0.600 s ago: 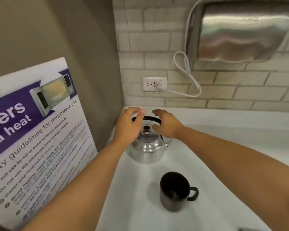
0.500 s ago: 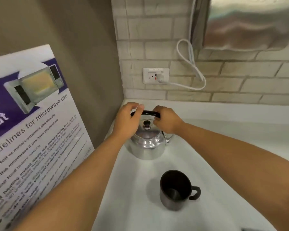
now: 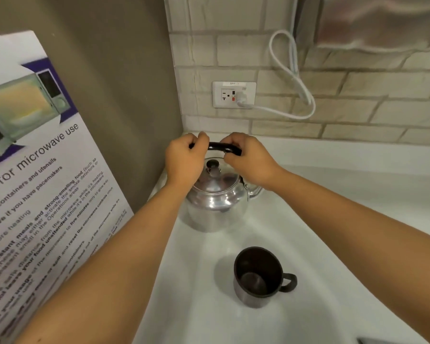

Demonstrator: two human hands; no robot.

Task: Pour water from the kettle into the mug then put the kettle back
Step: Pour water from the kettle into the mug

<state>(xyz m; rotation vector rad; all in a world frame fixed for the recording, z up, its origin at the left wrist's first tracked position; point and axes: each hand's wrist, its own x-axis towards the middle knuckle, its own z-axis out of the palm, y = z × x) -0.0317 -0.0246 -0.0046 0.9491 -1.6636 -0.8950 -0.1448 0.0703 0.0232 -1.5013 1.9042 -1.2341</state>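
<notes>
A shiny metal kettle with a black arched handle and a black lid knob stands on the white counter in the back corner. My left hand grips the left end of the handle. My right hand grips the right end. The spout pokes out to the right under my right wrist. A dark mug stands upright nearer to me, its handle pointing right. I cannot tell what is inside it.
A microwave safety poster leans against the brown side wall on the left. On the brick back wall are a socket with a white cord plugged in and a steel hand dryer at top right.
Both hands have come down from hovering beside the handle and closed around it. The kettle stands where it was.
</notes>
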